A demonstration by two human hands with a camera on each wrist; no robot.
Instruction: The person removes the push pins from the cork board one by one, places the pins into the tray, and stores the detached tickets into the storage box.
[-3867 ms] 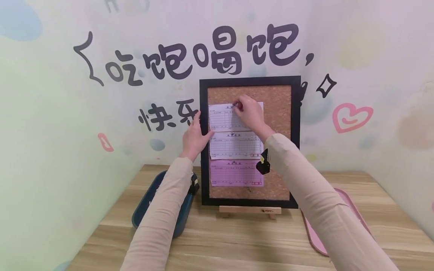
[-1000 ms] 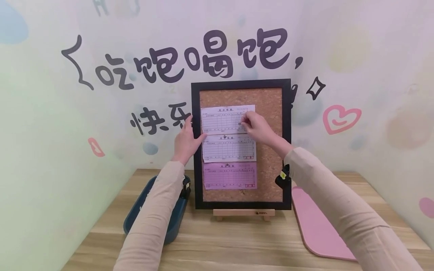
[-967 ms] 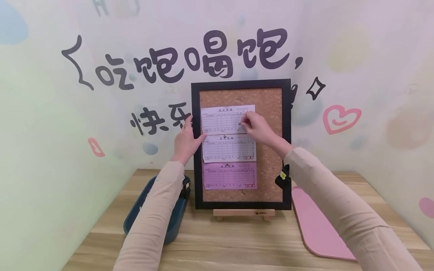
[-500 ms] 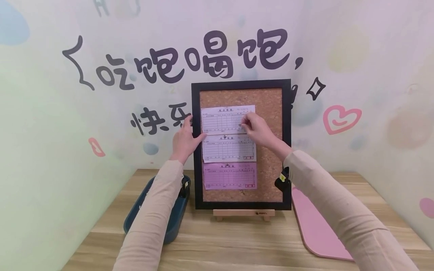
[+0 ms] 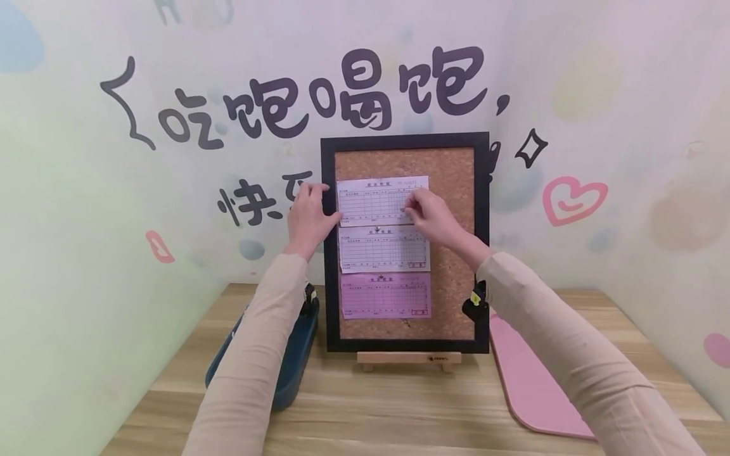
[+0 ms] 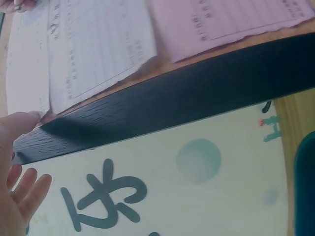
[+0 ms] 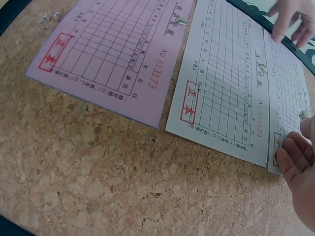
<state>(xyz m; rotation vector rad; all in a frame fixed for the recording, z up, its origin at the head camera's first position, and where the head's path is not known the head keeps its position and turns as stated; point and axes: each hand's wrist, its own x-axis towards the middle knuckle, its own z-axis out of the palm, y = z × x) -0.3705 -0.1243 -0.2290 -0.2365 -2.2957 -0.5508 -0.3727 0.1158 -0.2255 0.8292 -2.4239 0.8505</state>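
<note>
Pale walls (image 5: 262, 38) painted with large dark Chinese characters, soft coloured spots and a pink heart (image 5: 575, 201) surround your light wood desk (image 5: 399, 408). At its far middle stands a cork board (image 5: 450, 168) in a black frame (image 5: 481, 190), with a wooden stand (image 5: 408, 358) showing under the bottom edge. Three printed slips hang on the left part of the cork, one below another: an upper white slip (image 5: 365, 201), a middle white slip (image 5: 365, 253) and a pink slip (image 5: 371, 297) lowest, the last two each with a pin at the top centre. Your right hand (image 5: 436, 216) is at the right part of the upper white slip, thumb and forefinger together on a small pin (image 7: 302, 115); whether its point is in the cork you cannot tell. Your left hand (image 5: 310, 218) is at the left side of the frame, fingers apart and fairly straight, the thumb touching the lower left corner of the upper white slip. On the desk, a blue tray (image 5: 289, 383) lies left of the board, partly under your left sleeve (image 5: 245, 354), and a pink tray (image 5: 530, 380) lies to the right, partly covered by your right sleeve (image 5: 576, 342).
</note>
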